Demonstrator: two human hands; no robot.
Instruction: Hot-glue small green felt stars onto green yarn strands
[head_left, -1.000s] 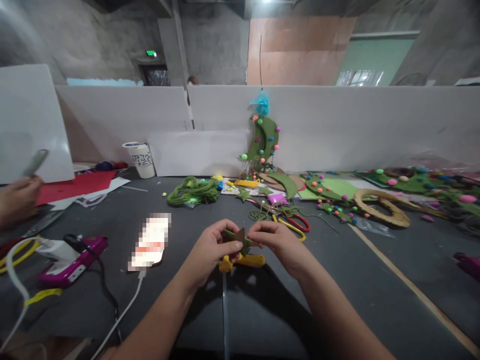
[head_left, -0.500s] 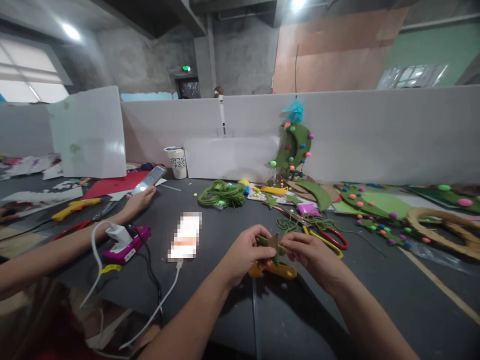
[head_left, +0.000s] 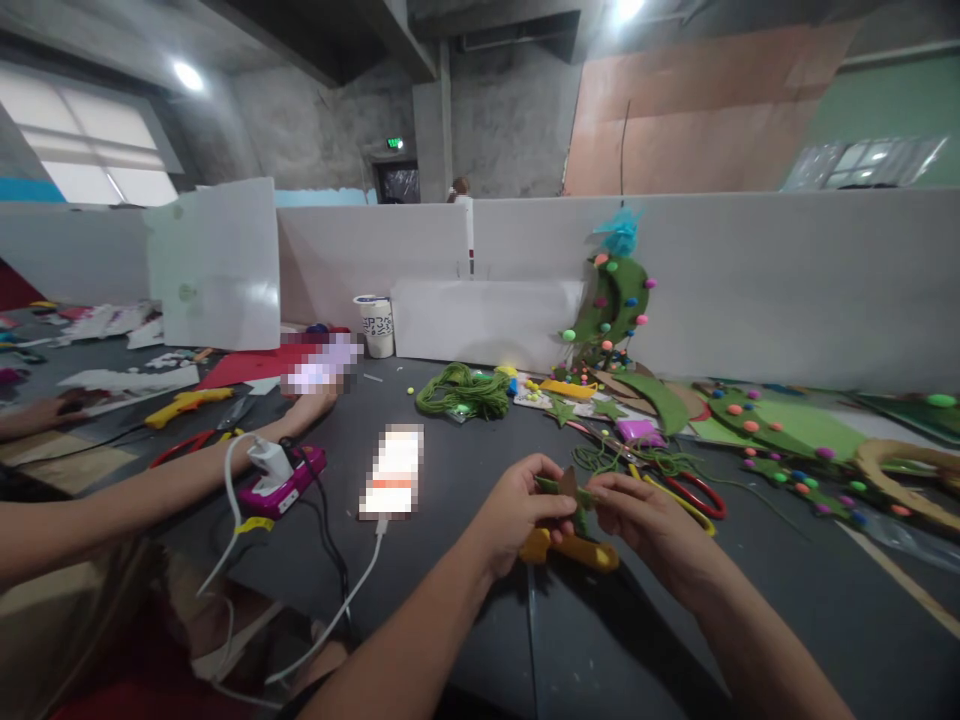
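Note:
My left hand (head_left: 521, 515) pinches a small star-like piece of green felt and brown card (head_left: 569, 488) between thumb and fingers. From the other side, my right hand (head_left: 645, 515) closes its fingertips on the edge of the same piece. Its full outline is partly hidden by my fingers. Below my hands, an orange-yellow tool (head_left: 592, 552) lies on the dark table; its kind is unclear. Beyond my right hand are scissors with red and yellow handles (head_left: 705, 492) and loose green yarn (head_left: 600, 457). Green felt stars (head_left: 561, 410) lie further back.
A glowing phone (head_left: 394, 470) on a white cable lies left of my hands, near a purple power strip (head_left: 289, 480). A co-worker's arm (head_left: 172, 490) reaches in from the left. A green yarn skein (head_left: 463, 390), paper cup (head_left: 375, 325) and pompom-decorated felt moon (head_left: 619, 300) stand behind.
The view has swung slightly left, so the scene sits further right. Both my hands keep nearly the same grip on the felt-and-card piece.

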